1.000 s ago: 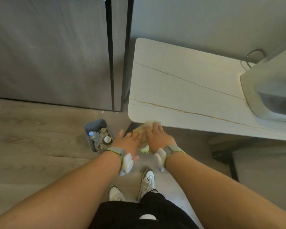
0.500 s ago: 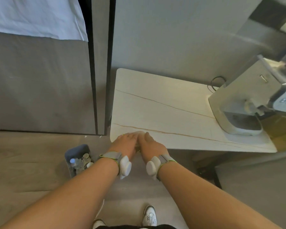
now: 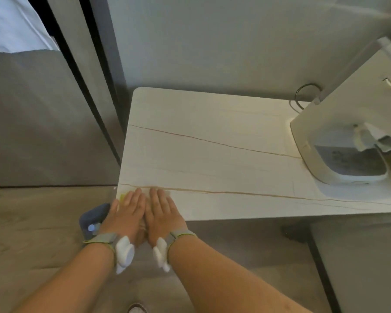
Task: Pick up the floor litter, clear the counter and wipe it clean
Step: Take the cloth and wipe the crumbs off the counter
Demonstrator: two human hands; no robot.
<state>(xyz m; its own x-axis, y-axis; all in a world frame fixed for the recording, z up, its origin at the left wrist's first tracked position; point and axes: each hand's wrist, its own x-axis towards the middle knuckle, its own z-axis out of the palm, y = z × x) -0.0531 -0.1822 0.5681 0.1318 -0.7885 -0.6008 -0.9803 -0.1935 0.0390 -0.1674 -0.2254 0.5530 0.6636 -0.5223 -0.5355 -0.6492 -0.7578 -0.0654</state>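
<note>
A: What is the grip doing?

B: Both are spread flat. The left hand [image 3: 128,211] and right hand [image 3: 161,210] lie side by side, palms down, pressing a cloth [image 3: 123,196] onto the near left corner of the counter [image 3: 212,159].

A: How will the cloth handle?

B: Probably soft, light and apt to bunch (only a yellowish edge shows), so flat palm pressure suits it.

A: And the arms?

B: Extended forward, wrists nearly touching.

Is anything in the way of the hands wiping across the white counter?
Mostly no. Both hands, left hand and right hand, press a cloth at the counter's near left corner. The surface ahead is bare until the white appliance at right.
</note>
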